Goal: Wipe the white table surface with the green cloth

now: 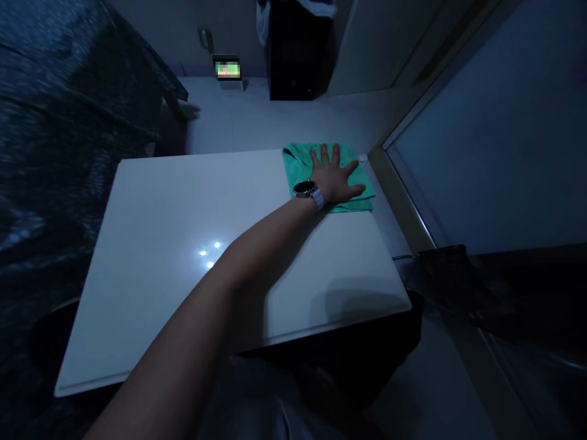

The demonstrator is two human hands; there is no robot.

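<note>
My left hand lies flat on a green cloth, palm down with the fingers spread. It presses the cloth against the far right corner of a white tabletop. The cloth is partly folded, and its edge reaches past the table's edge. On my left wrist sits a round dark-faced watch with a pale strap. My forearm crosses the table from the lower left. My right hand is out of view.
Past the table, a lit screen and a black cabinet stand on the floor. A wall-like panel rises at the right, with a dark bag-like object beside it. Dark patterned fabric hangs at the left.
</note>
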